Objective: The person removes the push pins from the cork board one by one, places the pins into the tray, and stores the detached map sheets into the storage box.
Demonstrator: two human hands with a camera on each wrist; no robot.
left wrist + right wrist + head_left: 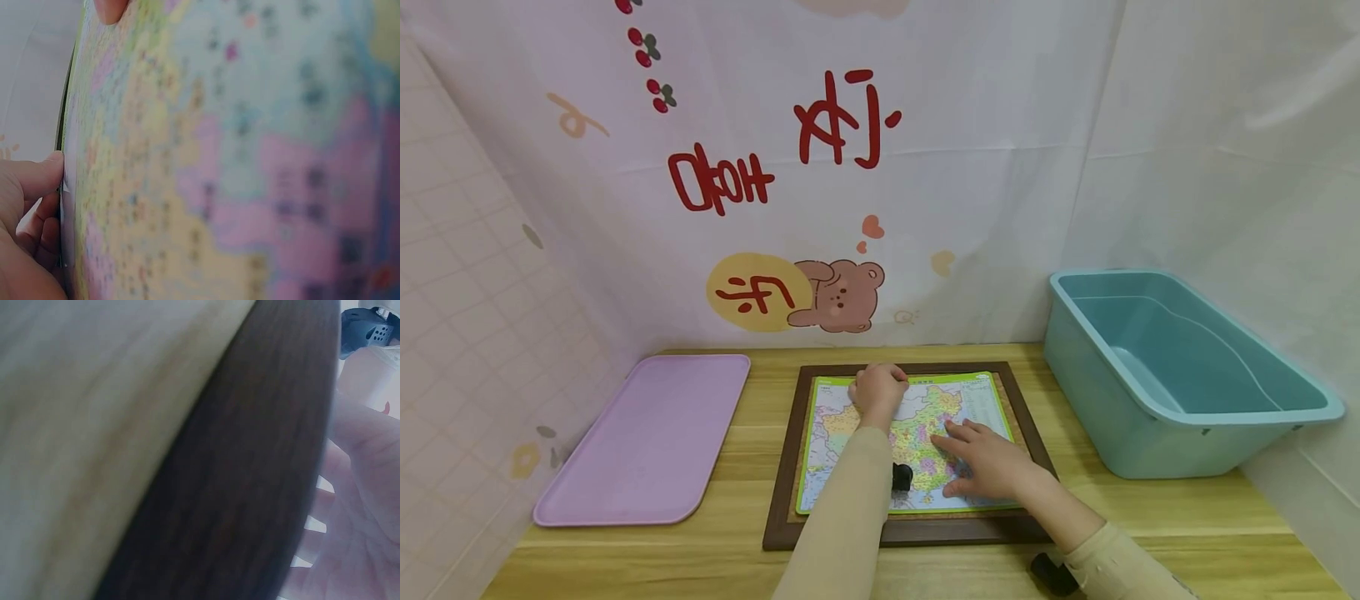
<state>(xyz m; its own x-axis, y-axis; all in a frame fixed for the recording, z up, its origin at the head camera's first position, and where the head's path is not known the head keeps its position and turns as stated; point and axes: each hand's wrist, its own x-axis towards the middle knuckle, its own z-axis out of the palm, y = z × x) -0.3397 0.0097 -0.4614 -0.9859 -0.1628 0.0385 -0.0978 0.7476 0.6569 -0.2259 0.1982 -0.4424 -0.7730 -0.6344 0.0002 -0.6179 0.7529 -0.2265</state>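
The map (835, 421) lies inside the brown frame (788, 458) on the desk (737, 542), its top edge held in the narrow grip of the left hand (878, 393), whose fingers are curled there. The right hand (988, 460) spreads its grip wide, fingers extended, over the map's lower right part.

Indoor nook, cartoon-printed backdrop (985, 200), wood-grain tabletop (741, 475)

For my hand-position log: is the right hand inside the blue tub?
No, the right hand is spread over the map, left of the tub.
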